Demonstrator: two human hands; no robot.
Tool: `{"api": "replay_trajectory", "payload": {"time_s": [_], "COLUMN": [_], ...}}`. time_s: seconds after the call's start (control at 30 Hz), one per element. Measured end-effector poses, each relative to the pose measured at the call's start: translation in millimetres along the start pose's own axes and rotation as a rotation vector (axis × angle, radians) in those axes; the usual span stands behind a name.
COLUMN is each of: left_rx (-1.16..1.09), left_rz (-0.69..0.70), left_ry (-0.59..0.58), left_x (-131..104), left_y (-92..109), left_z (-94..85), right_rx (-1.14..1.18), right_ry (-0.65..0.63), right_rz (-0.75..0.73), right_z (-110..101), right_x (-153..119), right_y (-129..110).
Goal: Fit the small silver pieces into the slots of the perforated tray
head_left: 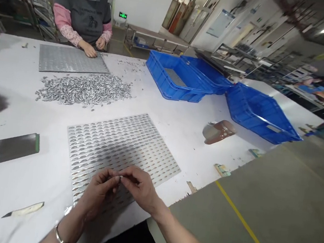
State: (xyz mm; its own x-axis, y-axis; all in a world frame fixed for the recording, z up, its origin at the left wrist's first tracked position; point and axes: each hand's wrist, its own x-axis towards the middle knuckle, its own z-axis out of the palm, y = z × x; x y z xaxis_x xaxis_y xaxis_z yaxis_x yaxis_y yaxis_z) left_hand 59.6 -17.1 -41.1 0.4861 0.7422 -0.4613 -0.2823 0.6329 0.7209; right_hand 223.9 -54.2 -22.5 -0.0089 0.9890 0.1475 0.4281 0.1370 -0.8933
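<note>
As both hands meet over the near part of the patterned board (175,169), I see the left hand (103,187) and the right hand (140,186) pinching a small piece (120,177) between thumbs and fingertips. It sits just above the board, mostly covered by the fingers, so I cannot tell its full shape or which edge each hand has. If it matches the slim, shiny bits in the heap (86,89) farther along the table (163,108), I would expect something light and fairly stiff, smooth enough to skid out of a lopsided squeeze. How easily it bends or snaps I can't judge. I would take it by its opposite ends, softly, with the finger pads, since so little surface is there to grip.
</note>
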Motion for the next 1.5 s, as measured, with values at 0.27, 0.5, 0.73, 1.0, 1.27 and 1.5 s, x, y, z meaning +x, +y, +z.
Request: {"api": "replay_trajectory", "payload": {"time_s": [0.27, 0.5, 0.73, 1.0, 1.27, 1.5], "left_rx": [-0.023, -0.032, -0.01, -0.012, -0.173, -0.421], "left_rz": [-0.071, -0.124, -0.11, -0.085, -0.085, -0.088], "left_ry": [0.018, 0.032, 0.045, 0.035, -0.035, -0.2], "left_x": [5, 7, 11, 10, 9, 4], "left_y": [-1, -2, -1, -2, -3, -1], "left_z": [-2.9, -3.7, -5.7, -6.7, -5.4, 2.2], "right_rx": [0.294, -0.015, -0.149, -0.298, -0.395, -0.533], "right_ry": [0.176, 0.32, 0.187, 0.154, 0.305, -0.209], "right_rz": [0.262, 0.298, 0.295, 0.296, 0.194, -0.401], "right_z": [-50, -130, -140, -142, -117, -7], "right_x": [30, 77, 93, 101, 78, 13], "right_y": [56, 135, 147, 143, 97, 0]}}
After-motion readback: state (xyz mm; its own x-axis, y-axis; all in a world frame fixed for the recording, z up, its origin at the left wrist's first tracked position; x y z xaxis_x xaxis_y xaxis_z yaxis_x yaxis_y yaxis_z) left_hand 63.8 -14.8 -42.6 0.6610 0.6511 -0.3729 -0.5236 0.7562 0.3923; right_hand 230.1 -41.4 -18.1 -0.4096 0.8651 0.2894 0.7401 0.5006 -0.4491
